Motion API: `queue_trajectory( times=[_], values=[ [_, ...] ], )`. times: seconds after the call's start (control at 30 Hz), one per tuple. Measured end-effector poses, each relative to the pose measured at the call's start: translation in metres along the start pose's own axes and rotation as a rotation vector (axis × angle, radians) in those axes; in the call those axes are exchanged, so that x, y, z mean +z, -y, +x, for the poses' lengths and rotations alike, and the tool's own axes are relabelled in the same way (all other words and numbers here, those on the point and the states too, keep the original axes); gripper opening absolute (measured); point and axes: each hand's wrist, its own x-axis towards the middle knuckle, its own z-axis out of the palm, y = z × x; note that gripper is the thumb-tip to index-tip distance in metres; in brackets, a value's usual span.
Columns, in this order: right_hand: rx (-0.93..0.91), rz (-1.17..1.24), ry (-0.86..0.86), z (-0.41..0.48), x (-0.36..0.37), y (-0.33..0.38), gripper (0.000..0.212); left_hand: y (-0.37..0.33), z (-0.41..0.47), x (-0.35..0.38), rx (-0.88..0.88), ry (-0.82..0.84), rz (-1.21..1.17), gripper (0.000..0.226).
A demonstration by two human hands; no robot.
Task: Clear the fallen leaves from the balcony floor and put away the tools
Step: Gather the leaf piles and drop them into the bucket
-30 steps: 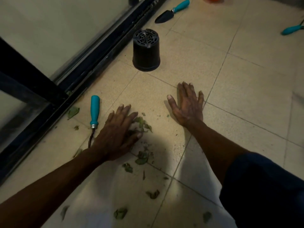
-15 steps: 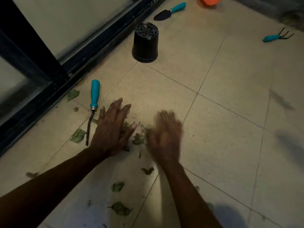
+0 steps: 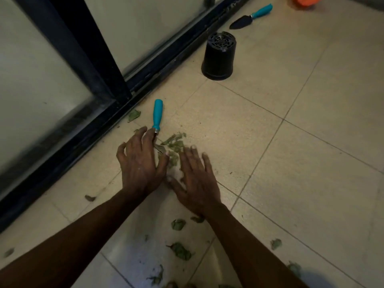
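**Green leaves half gathered, tools still out**

Green leaves are in a small heap on the tile floor, between the two hands. The left hand and the right hand lie flat on the floor with spread fingers, one on each side of the heap; they hold nothing.

I judge the task is at an early stage. Loose leaves lie nearer the person and by the door track. No tool is put away: the teal tool touches the left fingertips, and the trowel lies far off past the upturned pot.

The teal tool's metal end is hidden under the left hand. An orange thing is cut off at the top edge.
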Motion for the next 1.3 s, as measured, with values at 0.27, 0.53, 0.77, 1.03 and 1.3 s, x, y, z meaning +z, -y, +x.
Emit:
queue_trajectory(
  times=[0.27,0.53,0.77,1.03,1.3],
  values=[
    [0.163,0.034,-0.173,0.05,-0.032,-0.058,0.076,-0.003,0.057,-0.005,-0.233,0.057,0.104,0.056],
    [0.05,-0.285,0.119,0.066,-0.039,-0.072,0.105,-0.003,0.08,0.0,-0.271,0.041,-0.146,0.023],
    [0.06,-0.268,0.092,0.068,-0.038,-0.074,0.099,0.001,0.104,0.002,-0.431,-0.018,-0.219,0.059],
    [0.07,-0.19,0.098,0.071,-0.042,-0.073,0.1,-0.007,0.128,-0.011,-0.301,-0.007,-0.126,0.028],
    [0.079,-0.11,0.061,0.071,-0.044,-0.075,0.098,-0.111,0.211,-0.007,0.288,0.185,0.34,0.042]
  ],
)
